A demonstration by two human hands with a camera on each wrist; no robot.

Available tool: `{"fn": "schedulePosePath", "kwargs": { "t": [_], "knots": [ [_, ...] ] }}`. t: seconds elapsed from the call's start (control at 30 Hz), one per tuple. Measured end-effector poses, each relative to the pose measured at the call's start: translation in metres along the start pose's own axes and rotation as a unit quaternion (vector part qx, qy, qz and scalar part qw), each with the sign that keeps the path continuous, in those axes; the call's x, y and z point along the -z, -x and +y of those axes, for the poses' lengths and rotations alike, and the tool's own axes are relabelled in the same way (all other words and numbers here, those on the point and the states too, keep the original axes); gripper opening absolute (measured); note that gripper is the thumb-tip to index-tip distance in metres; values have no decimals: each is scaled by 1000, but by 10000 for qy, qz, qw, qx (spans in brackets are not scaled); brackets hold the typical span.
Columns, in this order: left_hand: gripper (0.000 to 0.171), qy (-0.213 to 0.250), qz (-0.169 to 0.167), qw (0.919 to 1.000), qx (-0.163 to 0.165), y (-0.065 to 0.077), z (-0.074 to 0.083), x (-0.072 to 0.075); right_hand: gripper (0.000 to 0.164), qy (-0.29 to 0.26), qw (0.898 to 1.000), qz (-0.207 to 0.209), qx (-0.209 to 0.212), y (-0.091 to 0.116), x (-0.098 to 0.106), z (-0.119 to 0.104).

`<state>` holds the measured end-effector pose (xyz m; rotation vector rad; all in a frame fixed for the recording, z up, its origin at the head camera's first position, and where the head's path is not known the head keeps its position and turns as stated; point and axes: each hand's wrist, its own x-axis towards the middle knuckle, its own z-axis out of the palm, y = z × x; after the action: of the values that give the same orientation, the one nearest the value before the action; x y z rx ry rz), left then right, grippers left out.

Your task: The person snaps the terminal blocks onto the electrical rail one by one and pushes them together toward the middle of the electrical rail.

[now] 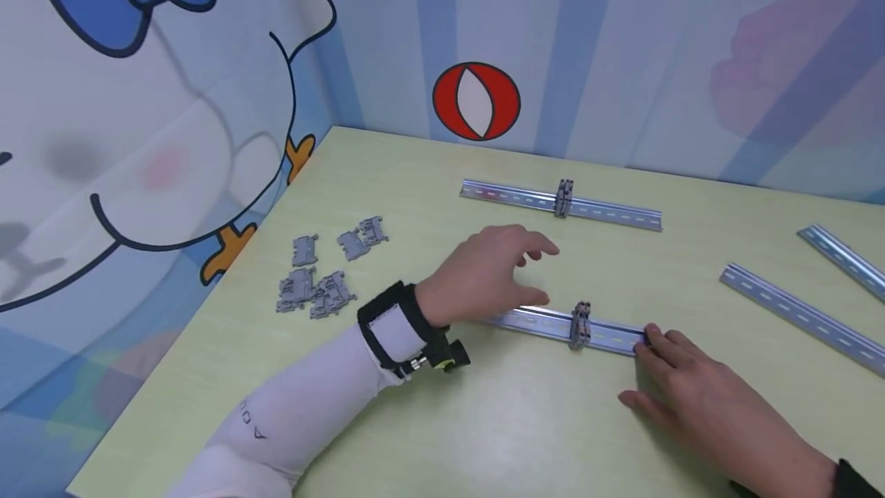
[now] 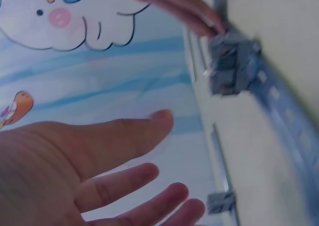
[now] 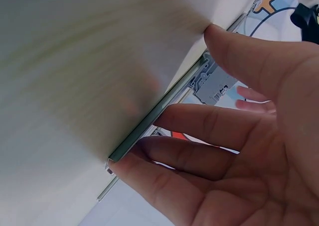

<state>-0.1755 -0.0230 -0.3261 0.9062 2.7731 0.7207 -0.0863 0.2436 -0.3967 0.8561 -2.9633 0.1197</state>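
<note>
A slotted metal DIN rail (image 1: 535, 321) lies near the middle of the table, with grey terminal blocks (image 1: 581, 326) standing across it. Over its left part hovers my left hand (image 1: 487, 271), thumb and fingers apart and nothing between them; the left wrist view shows the same spread fingers (image 2: 124, 136). My right hand (image 1: 705, 390) touches the rail's right end with its fingertips. Its thumb is apart from the rail, as the right wrist view shows along the rail's edge (image 3: 154, 114). The left end of the rail is hidden behind my left hand.
Farther back lies a second rail (image 1: 615, 214), also carrying terminal blocks (image 1: 563, 198). Two more rails, one nearer (image 1: 805, 320) and one farther (image 1: 846, 260), lie at the right. Several loose grey terminal blocks (image 1: 304, 250) are on the left. A printed wall (image 1: 588, 44) borders the table.
</note>
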Motion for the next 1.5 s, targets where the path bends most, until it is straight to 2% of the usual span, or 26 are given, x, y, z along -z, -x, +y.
{"fn": "schedulePosePath", "kwargs": {
  "t": [0.1, 0.2, 0.3, 0.43, 0.6, 0.77, 0.9, 1.03, 1.13, 1.23, 1.33, 1.5],
  "knots": [
    [53, -179, 193, 9995, 199, 4, -9, 19, 54, -30, 9999, 107, 55, 2, 1, 1],
    [56, -410, 256, 9970, 606, 9, -24, 40, 52, -93, 9992, 350, 188, 3, 1, 2],
    [59, -711, 234, 9905, 1157, 16, -46, 59, 51, -161, 9982, 498, 293, 3, -1, 2],
    [60, -945, 249, 9791, 1782, 27, -82, 76, 52, -150, 9987, 423, 259, 4, 0, 3],
    [62, -1120, 84, 9681, 2241, 43, -125, 83, 53, -82, 9990, 377, 219, 5, 1, 4],
    [67, -1378, -58, 9576, 2528, 49, -151, 75, 53, -100, 9990, 374, 216, 4, 2, 4],
    [49, -1322, -52, 9572, 2574, 44, -161, 65, 50, -151, 9983, 495, 268, 5, 2, 3],
    [35, -1291, 148, 9604, 2464, 42, -164, 59, 49, -185, 9980, 537, 281, 4, 1, 2],
    [39, -1391, 277, 9601, 2408, 41, -164, 57, 50, -202, 9985, 465, 225, 3, 1, 1],
    [44, -1472, 265, 9597, 2381, 41, -164, 56, 51, -212, 9991, 336, 137, 2, 2, 1],
    [44, -1299, 338, 9623, 2367, 39, -161, 55, 51, -197, 9994, 264, 80, 2, 2, 0],
    [46, -1040, 639, 9691, 2145, 35, -156, 55, 51, -193, 9995, 234, 45, 2, 2, 0]
  ]
}}
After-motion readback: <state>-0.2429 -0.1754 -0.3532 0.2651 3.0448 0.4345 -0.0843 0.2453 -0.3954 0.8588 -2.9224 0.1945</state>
